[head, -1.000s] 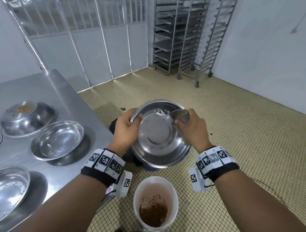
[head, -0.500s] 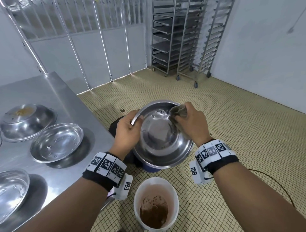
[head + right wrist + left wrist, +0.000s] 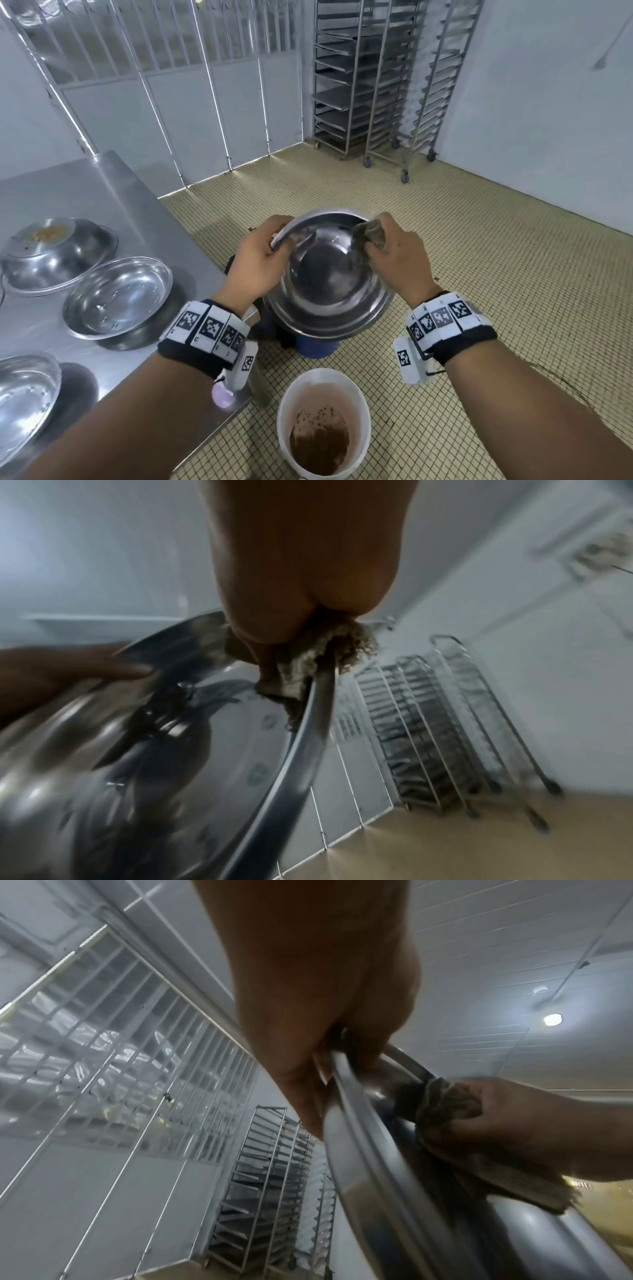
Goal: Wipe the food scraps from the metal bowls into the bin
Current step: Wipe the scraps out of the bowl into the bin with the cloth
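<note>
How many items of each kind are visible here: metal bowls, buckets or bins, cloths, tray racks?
Round shiny metal bowls: 4, one held, three on the steel table
Buckets or bins: 2, white, blue
Crumpled brownish cloth: 1
Wheeled metal tray racks: 2
Total: 9

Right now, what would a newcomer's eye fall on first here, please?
The tilted metal bowl at centre, its rim held by the left hand while the right hand wipes with a rag. Below, a white bucket holds brown slop; more bowls sit on the steel table.
</note>
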A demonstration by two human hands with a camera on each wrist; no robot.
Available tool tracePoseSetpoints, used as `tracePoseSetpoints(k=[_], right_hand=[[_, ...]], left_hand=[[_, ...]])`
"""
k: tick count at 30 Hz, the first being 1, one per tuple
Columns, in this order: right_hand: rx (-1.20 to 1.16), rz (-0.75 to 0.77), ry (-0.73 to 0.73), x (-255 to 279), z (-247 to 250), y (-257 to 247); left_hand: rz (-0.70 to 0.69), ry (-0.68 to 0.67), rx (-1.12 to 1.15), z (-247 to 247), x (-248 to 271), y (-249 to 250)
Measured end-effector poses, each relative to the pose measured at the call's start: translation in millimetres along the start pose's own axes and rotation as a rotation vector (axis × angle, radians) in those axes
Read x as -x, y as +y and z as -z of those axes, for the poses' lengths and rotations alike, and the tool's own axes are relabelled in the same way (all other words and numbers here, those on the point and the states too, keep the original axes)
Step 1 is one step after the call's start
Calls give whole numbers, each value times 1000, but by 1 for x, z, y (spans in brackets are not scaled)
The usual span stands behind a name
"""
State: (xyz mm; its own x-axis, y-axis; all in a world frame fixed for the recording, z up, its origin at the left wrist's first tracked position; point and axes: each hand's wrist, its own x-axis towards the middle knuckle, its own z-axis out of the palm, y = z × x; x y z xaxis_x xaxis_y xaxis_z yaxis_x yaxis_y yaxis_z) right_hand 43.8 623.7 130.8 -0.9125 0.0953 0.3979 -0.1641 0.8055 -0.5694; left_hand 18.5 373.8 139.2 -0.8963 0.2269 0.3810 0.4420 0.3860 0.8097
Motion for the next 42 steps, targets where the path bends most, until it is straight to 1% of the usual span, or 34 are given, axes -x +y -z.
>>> tracePoseSetpoints(k=[2,3,6,9,13,15,16,18,22,23,25,27,29,32,34,36,40,42], right_hand=[[73,127,-17,-6,3,-6],[98,171,9,-10,5,-9],[105,239,123,-17,9,-14],[26,166,236,-19,11,-18],[-109,-44,297,-9,-2,-15],[-161,-137,294,-1,-9,-13],[-157,-155,281,1,-11,-11],[-96,-120,235,-1,-8,-12],[72,107,113,-20,14,-19],[95,133,94,-24,18,-22],[93,149,111,-28,21,-24],[35,95,167,-24,19,-21],[-70,-36,217,-15,11,-16],[-213,-219,222,6,-6,-9],[-215,-259,208,10,-9,-7],[-143,-206,191,5,-3,-7],[92,34,94,-21,19,-16],[138,83,85,-29,23,-20]], left_hand=[[-37,-88,-53,5,-9,9],[-44,-99,-47,7,-13,12],[-73,-33,34,10,-17,15],[-53,69,149,7,-15,17],[-6,234,250,4,-14,17],[10,250,283,3,-14,12],[14,243,278,2,-12,10],[26,217,236,1,-8,7],[13,114,154,-1,-6,4],[8,107,154,-2,-7,5],[27,119,187,-4,-7,7],[67,159,238,-5,-6,12],[101,219,300,-4,-8,14],[103,251,321,-3,-11,11],[90,241,287,-5,-7,9],[84,225,239,-7,-3,8],[114,126,245,-13,1,10],[130,141,287,-14,3,14]])
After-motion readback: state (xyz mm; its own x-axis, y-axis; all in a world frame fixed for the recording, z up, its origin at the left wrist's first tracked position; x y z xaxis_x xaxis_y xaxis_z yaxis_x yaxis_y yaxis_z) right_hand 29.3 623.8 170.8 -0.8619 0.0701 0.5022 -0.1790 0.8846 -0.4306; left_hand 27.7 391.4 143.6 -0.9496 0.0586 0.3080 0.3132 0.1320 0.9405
